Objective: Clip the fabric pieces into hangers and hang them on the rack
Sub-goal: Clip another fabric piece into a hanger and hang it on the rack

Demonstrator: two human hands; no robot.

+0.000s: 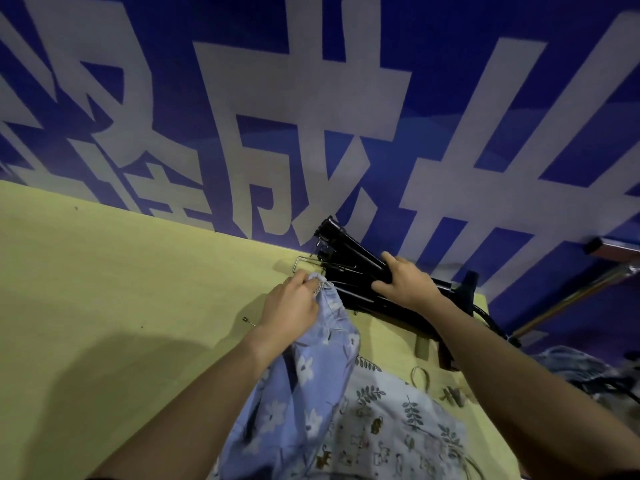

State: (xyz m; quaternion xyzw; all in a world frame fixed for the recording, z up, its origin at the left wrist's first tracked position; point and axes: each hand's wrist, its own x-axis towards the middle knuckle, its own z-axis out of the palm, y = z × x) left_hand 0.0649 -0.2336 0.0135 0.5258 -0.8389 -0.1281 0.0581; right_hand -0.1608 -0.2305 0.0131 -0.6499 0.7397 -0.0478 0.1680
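Bunching the top edge of the blue floral fabric [322, 344], the left hand [291, 308] has its fingers pinched tight on the gathered hem, holding it up right against the near side of the black hangers [346, 268]. The right hand [403, 282] lies on top of that stack, fingers spread and pressing down on the bars, thumb hooked over the near edge; it looks like it's steadying the pile or working one hanger loose, though I can't tell which. Those hangers lie fanned on the yellow table [121, 271], hard against the blue banner [311, 116] behind them, with a wire hook poking out on their left. A second leaf-print fabric [398, 420] lies nearer the person than the hangers, under both forearms. So we're at the clipping stage, first corner. Next it wants a clip squeezed open and that pinched hem fed into it. The rack [571, 299] waits to the right of the hangers.
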